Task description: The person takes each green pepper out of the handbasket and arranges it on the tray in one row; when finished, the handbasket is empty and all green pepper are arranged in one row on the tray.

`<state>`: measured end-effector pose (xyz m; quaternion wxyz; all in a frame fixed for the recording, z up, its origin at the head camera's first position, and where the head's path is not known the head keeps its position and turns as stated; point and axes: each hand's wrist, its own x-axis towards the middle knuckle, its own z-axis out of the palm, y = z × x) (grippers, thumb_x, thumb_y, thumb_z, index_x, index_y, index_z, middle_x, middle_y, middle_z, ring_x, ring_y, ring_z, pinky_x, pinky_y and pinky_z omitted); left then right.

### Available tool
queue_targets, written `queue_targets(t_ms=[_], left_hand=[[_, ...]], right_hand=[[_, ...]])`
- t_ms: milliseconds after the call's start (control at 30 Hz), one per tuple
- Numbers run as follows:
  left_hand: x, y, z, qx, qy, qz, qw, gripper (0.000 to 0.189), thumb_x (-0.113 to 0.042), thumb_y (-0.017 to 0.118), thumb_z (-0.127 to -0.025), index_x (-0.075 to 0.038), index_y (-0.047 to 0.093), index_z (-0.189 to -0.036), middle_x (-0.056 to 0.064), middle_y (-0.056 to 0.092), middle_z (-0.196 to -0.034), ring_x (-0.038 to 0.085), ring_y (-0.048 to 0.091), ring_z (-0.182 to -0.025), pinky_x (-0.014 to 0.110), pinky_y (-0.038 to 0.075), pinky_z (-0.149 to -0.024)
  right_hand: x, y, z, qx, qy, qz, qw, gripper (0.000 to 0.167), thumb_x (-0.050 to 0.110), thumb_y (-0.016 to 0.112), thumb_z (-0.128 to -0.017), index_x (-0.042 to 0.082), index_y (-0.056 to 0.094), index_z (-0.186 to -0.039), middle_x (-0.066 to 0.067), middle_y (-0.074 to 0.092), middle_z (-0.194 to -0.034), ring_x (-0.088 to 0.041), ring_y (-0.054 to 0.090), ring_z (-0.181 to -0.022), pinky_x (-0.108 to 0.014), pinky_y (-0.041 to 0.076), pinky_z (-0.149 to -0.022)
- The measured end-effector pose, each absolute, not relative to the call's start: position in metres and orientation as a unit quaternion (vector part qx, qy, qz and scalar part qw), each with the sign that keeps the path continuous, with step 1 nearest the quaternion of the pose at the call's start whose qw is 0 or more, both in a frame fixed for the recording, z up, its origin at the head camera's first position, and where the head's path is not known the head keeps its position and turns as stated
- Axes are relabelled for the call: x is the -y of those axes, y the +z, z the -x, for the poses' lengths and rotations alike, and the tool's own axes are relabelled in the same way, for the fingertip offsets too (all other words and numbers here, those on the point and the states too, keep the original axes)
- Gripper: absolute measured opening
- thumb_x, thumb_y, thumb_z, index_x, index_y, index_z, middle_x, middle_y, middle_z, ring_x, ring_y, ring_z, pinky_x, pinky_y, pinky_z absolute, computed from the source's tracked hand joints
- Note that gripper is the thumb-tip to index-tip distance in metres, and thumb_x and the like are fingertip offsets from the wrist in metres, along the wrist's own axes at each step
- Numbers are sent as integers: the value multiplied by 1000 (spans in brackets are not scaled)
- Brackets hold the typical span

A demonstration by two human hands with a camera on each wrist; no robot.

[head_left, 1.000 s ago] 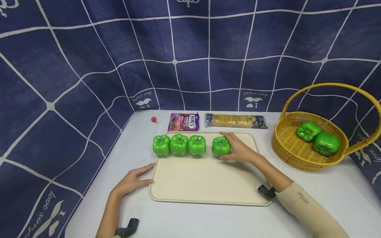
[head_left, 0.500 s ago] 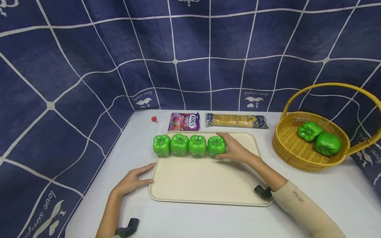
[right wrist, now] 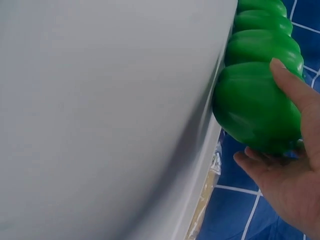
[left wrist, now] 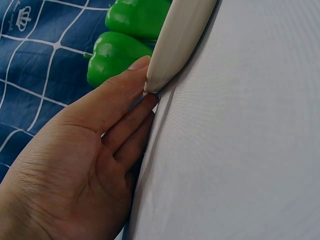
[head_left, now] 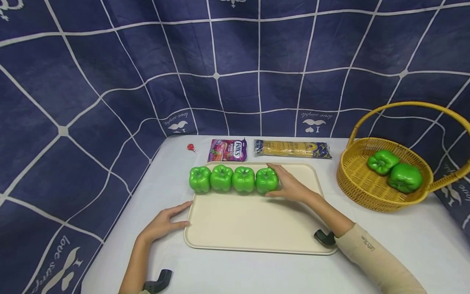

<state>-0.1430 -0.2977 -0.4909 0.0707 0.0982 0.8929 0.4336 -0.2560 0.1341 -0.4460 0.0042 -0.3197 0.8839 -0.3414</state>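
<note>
Several green bell peppers stand side by side along the back of a cream tray. My right hand holds the rightmost bell pepper, thumb on the near side and fingers behind it. In the right wrist view that bell pepper sits against its neighbour, with the stem end toward the palm. At the tray's left side my left hand touches the rim with spread fingers. The left wrist view shows the thumb and fingertips of my left hand right at the tray's rim.
To the right stands a yellow wicker basket with a tall handle and two more green bell peppers inside. Behind the tray lie a Fox's candy bag, a long pasta packet and a red lollipop. A blue checked cloth hangs behind.
My right hand has moved the rightmost bell pepper left, closing the gap to the row, and then stayed there. My left hand has not moved.
</note>
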Motion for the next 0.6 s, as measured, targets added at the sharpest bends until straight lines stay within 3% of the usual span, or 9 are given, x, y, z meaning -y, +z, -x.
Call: queue_targets(t_ms=[600], left_hand=[[297, -490, 143, -895, 430, -94, 74, 69, -44, 76, -71, -30, 50, -133, -2, 44, -138, 27, 35, -131, 52, 26, -106]], right_hand=[[-135, -449, 258, -877, -354, 325, 1, 101, 27, 82, -70, 8, 18, -146, -17, 30, -144, -34, 32, -130, -51, 28, -105]])
